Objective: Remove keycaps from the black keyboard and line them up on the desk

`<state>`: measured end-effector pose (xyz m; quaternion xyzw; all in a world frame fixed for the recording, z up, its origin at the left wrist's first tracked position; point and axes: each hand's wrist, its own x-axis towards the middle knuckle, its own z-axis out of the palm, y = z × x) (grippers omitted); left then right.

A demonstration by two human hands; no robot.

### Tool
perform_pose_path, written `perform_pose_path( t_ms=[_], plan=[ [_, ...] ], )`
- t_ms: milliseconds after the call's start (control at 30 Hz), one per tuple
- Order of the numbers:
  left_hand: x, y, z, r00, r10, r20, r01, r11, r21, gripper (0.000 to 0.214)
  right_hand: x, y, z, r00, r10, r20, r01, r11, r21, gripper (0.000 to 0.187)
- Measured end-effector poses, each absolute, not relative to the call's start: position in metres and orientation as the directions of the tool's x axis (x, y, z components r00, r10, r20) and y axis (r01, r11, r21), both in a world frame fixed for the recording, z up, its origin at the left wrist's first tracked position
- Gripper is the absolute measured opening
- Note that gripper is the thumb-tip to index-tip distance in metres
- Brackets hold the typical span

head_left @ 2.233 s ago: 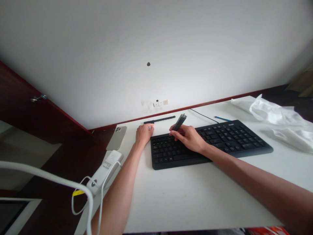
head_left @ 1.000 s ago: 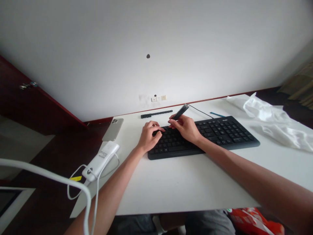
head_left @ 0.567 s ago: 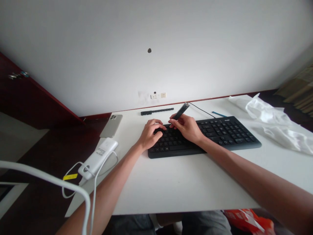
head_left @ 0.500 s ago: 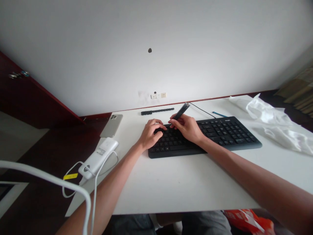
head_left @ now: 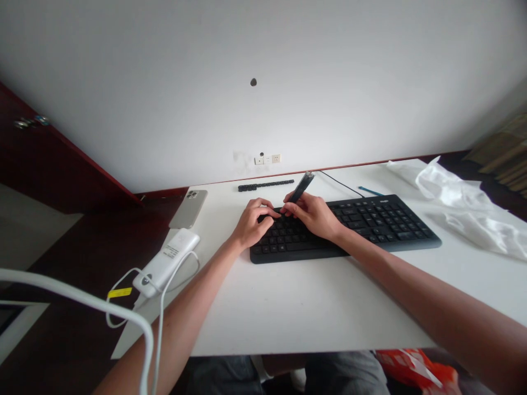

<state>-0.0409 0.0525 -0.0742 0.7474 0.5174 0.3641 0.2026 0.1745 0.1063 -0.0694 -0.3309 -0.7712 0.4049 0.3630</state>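
Gripping a dark tool [head_left: 302, 187], right hand [head_left: 316, 215] over black keyboard [head_left: 387, 220], left hand [head_left: 252, 225] just beside, its hold unclear

Matt plastic keyboard [head_left: 359, 220], smooth tabletop [head_left: 296, 307], glossy sheeting [head_left: 447, 185]

Middle keys of the keyboard [head_left: 391, 219] are covered by the right hand [head_left: 317, 218], upper-left ones by the left hand [head_left: 252, 222]. Lower end of the black tool [head_left: 302, 186] is hidden by the right fingers; contact with the keys can't be made out. Whether anything is pinched by the left fingertips is too small to tell. Text on the white block [head_left: 162, 269], left of frame, can't be read. Door [head_left: 53, 159] is cropped by the left edge, white sheeting [head_left: 453, 184] by the right. Orange bag [head_left: 405, 362], lower right, is partly hidden by the tabletop [head_left: 272, 318].
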Motion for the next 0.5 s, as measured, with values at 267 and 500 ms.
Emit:
perform_pose_path(
  t_ms=[267, 500],
  plan=[
    [-0.0377, 0.0521, -0.0758, 0.134, 0.908, 0.396, 0.633, -0.386, 0.671, 0.019, 0.1723, 0.1028, -0.0671, -0.548, 0.78, 0.303, 0.319, 0.529, -0.786, 0.027],
    [-0.0368, 0.0538, -0.0769, 0.138, 0.918, 0.373, 0.666, -0.364, 0.651, 0.02, 0.1717, 0.1011, -0.0629, -0.59, 0.744, 0.314, 0.359, 0.59, -0.724, 0.027]
  ],
)
